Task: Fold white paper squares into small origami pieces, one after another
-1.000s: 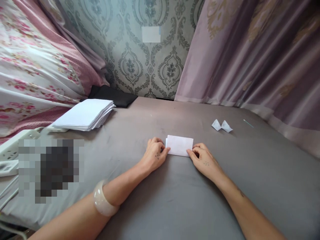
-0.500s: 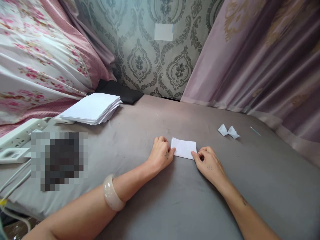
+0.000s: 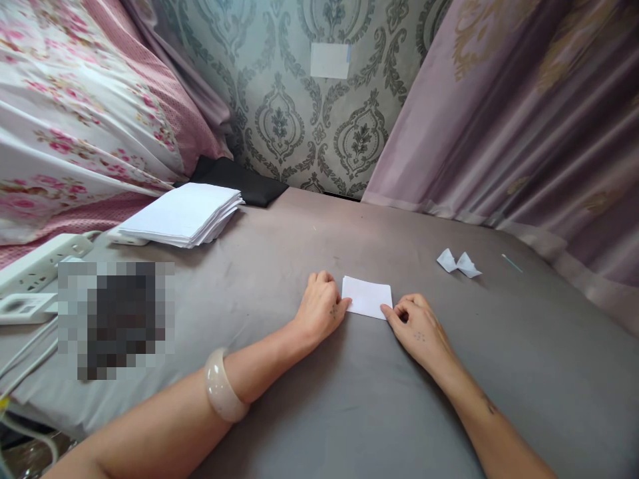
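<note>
A small folded sheet of white paper [image 3: 368, 297] lies on the grey cloth surface between my two hands. My left hand [image 3: 323, 303] grips its left edge, the thumb on top near the lower left corner and the other fingers curled. At the lower right corner, my right hand [image 3: 413, 322] pinches the paper with thumb and bent fingers. The fingertips under or behind the paper are hidden. Off to the right sits a folded white paper shape [image 3: 458, 263] with two pointed parts, touched by neither hand.
A stack of white paper [image 3: 182, 214] lies at the back left, beside a black flat item [image 3: 239, 181]. Power strips [image 3: 44, 263] with cables are at the left edge, near a blurred-out patch. A thin cotton-swab-like stick [image 3: 512, 263] lies far right. Curtains [image 3: 499, 133] hang behind.
Almost nothing differs. Both hands keep their hold on the folded paper, and the view has shifted very slightly.
</note>
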{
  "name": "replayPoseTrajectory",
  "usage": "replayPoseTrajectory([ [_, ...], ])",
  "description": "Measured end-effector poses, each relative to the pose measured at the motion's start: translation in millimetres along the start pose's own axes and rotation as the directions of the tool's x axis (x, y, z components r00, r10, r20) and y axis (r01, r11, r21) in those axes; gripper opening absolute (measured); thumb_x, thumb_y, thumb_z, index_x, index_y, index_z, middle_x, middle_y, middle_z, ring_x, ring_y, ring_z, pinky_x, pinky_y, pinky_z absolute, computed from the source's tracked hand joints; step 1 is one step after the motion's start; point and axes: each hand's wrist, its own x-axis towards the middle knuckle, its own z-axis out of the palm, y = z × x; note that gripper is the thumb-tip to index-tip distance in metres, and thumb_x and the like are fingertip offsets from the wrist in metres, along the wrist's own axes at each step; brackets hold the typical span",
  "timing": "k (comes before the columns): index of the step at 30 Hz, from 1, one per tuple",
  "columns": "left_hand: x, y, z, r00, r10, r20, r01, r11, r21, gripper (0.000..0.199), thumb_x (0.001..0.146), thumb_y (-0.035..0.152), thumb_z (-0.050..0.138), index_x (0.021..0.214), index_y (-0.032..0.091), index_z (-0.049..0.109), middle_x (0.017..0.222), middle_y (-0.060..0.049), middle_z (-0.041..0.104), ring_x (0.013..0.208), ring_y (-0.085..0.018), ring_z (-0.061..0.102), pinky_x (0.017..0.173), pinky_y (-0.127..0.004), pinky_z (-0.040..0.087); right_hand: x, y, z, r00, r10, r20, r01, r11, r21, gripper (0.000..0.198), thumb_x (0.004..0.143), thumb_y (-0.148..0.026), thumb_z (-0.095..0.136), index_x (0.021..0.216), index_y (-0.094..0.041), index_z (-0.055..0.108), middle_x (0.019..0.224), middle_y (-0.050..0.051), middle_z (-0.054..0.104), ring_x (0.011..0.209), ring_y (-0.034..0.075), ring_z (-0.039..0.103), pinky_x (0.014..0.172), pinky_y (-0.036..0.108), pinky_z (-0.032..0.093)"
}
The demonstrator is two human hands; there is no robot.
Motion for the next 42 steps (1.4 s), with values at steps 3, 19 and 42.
replayPoseTrajectory([
  [3,-2,0,-2,0.999,0.042,0.005,-0.043,0.997,0.059,0.014,0.084,0.029,0.054,0.078,0.016,0.056,0.095,-0.011,0.054,0.09,-0.025,0.047,0.081,-0.042,0.045,0,2,1,1.0,-0.013,-0.023,0.012,1.0,-0.004,0.03,0.082,-0.046,0.049,0.065,-0.021,0.05,0.088,0.004,0.053,0.071,0.017,0.056,0.067,0.031,0.043],
  [19,8,-18,-5,0.939,0.297,0.173,-0.299,0.954,-0.011,0.028,0.088,0.027,0.052,0.114,0.021,0.059,0.127,-0.007,0.058,0.126,-0.026,0.046,0.105,-0.042,0.036,-9,-17,-11,0.808,-0.547,0.217,0.581,0.801,-0.144,0.05,0.089,-0.011,0.039,0.129,-0.04,0.051,0.12,0.005,0.055,0.099,0.021,0.051,0.084,0.037,0.045],
  [42,4,-14,-14,0.973,0.178,0.146,-0.167,0.982,-0.085,0.009,0.076,0.029,0.063,0.08,0.021,0.061,0.097,-0.004,0.06,0.096,-0.022,0.054,0.087,-0.039,0.042,-12,6,-34,0.941,-0.336,0.032,0.334,0.941,0.054,0.018,0.08,-0.018,0.05,0.091,-0.025,0.063,0.104,0.001,0.065,0.088,0.019,0.061,0.077,0.035,0.05],
])
